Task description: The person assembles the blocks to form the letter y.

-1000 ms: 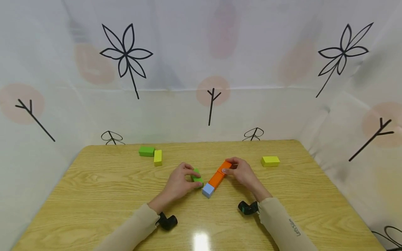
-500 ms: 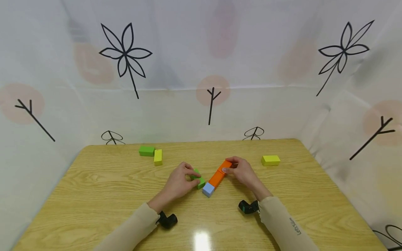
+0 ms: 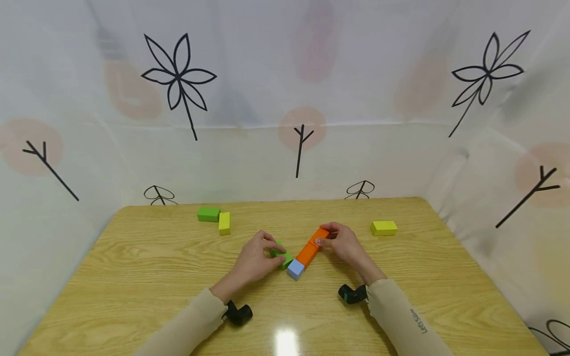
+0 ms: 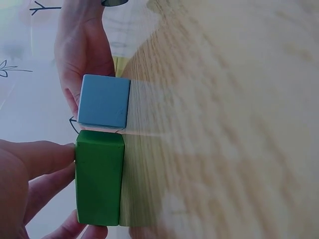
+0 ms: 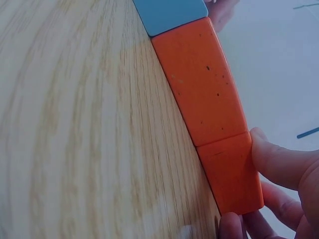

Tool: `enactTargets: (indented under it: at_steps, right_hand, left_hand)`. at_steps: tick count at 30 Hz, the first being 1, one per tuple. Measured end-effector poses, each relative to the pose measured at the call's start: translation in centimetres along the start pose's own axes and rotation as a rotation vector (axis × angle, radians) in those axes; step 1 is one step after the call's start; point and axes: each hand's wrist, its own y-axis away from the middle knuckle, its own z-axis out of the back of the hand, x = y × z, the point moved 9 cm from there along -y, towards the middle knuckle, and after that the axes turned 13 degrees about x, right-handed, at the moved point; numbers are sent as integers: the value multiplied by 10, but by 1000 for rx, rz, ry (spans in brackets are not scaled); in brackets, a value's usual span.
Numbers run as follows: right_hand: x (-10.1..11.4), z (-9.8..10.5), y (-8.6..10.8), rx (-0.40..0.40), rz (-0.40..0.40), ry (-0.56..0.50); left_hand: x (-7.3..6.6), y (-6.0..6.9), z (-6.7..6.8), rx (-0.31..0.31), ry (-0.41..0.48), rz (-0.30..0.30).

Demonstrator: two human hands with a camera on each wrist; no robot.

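In the head view my left hand (image 3: 253, 258) holds a green block (image 3: 286, 260) lying on the table, thumb near its close end and fingers toward its far end. A light blue cube (image 3: 296, 269) sits right beside the green block's near corner; whether they touch I cannot tell. From the cube, two orange blocks run end to end away to the upper right, the nearer orange block (image 3: 307, 255) against the cube. My right hand (image 3: 344, 243) grips the farther orange block (image 5: 232, 174) around its outer end, the thumb close to the seam.
Toward the table's back left lie another green block (image 3: 208, 214) and a yellow block (image 3: 224, 223), close together. A second yellow block (image 3: 384, 228) lies at the back right. Patterned white cloth (image 3: 249, 163) rises behind the wooden table (image 3: 147, 277).
The green block in my left hand has turned and shifted right, its near end coming up to the blue cube. My right hand and the orange blocks have stayed put.
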Motion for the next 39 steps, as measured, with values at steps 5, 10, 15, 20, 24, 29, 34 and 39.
enactTargets:
  at_steps: [5, 10, 15, 20, 24, 29, 34, 39]
  right_hand:
    - [-1, 0, -1, 3, 1, -16]
    - [-1, -1, 0, 2, 5, -15]
    - [0, 0, 1, -1, 6, -10]
    - [0, 1, 0, -7, 8, -4]
    - [0, 1, 0, -10, 0, 0]
    - [0, 1, 1, -8, -7, -7]
    - [1, 0, 1, -5, -9, -10]
    - [-1, 0, 0, -5, -15, -19]
  left_hand:
    - [-2, 1, 0, -17, -8, -23]
    - [-3, 1, 0, -14, -9, -28]
    - [-5, 2, 0, -13, 2, -34]
    - [-2, 2, 1, -13, 28, -18]
    - [5, 2, 6, -34, 45, -17]
    - [13, 3, 17, -71, 45, -20]
    - [21, 6, 33, -107, 29, -9]
    - [33, 11, 53, -138, 32, 18]
